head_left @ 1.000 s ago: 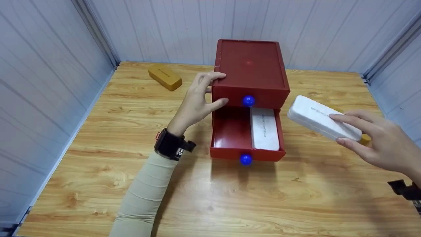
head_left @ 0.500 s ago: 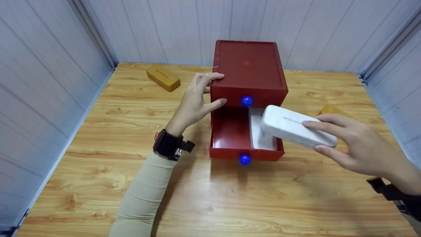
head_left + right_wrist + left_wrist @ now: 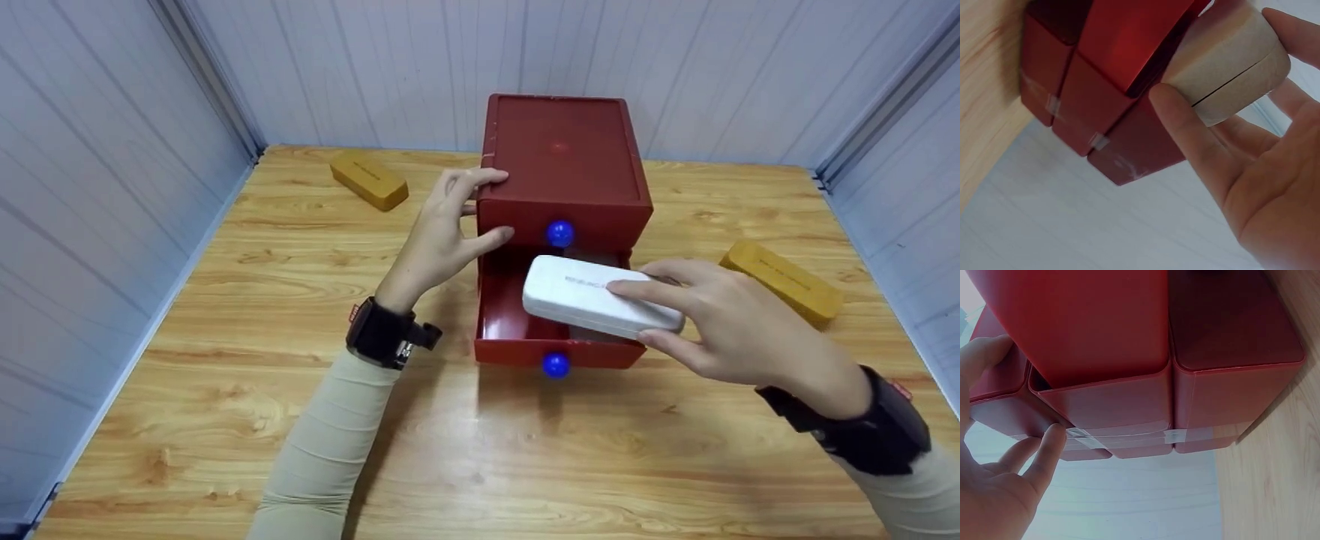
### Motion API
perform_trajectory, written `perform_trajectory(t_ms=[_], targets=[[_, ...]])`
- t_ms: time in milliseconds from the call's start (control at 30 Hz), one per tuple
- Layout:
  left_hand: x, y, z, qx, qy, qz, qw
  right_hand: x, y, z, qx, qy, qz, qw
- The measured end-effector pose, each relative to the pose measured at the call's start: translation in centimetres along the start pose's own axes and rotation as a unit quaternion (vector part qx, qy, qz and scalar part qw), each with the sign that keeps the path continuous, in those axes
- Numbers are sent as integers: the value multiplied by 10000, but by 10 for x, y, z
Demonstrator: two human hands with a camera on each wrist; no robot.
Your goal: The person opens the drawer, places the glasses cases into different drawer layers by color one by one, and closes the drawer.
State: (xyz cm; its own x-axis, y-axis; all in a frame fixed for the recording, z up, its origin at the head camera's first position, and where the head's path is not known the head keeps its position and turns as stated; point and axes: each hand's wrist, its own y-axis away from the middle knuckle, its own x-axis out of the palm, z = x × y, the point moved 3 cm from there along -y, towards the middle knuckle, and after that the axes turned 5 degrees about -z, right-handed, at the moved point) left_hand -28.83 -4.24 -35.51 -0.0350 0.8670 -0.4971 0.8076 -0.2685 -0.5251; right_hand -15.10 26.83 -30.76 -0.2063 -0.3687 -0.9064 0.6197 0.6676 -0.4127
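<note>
My right hand [image 3: 720, 319] holds a white glasses case [image 3: 566, 289] by its right end, thumb on the near side and fingers over the lid. The case hangs tilted above the pulled-out drawer [image 3: 517, 351] of a red drawer cabinet [image 3: 562, 154]. A second white case [image 3: 596, 259] lies inside the drawer on the right, mostly hidden under the held one. At the cabinet's upper left, my left hand [image 3: 439, 240] grips the corner, one fingertip on top and the thumb on the front. In the right wrist view the held case [image 3: 1230, 67] shows its end seam.
A mustard-yellow case [image 3: 367, 180] lies on the wooden table at the back left. Another yellow case [image 3: 784, 281] lies to the right of the cabinet. Blue round knobs [image 3: 556, 365] stick out from the drawer fronts. Pale panelled walls [image 3: 360, 67] enclose the table.
My right hand has carried the white case leftward from beside the cabinet to over the drawer, uncovering the right yellow case. The left hand keeps its grip on the cabinet.
</note>
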Motion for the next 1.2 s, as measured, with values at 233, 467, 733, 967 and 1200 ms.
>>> perform_trajectory(t_ms=[233, 467, 733, 967, 1200], targets=[[0, -2, -2, -31, -49, -3, 10000, 9, -15, 7, 367, 71, 449, 9983], [-1, -2, -2, 34, -50, -7, 10000, 21, -34, 17, 556, 337, 523, 9965], [-2, 0, -2, -25, -52, -31, 10000, 33, -54, 29, 822, 659, 622, 9925], [0, -1, -5, 68, -67, -37, 9999, 39, -67, 35, 1106, 1015, 882, 9847], [2, -4, -5, 67, -60, -36, 10000, 44, -77, 42, 1495, 1110, 1025, 9772]])
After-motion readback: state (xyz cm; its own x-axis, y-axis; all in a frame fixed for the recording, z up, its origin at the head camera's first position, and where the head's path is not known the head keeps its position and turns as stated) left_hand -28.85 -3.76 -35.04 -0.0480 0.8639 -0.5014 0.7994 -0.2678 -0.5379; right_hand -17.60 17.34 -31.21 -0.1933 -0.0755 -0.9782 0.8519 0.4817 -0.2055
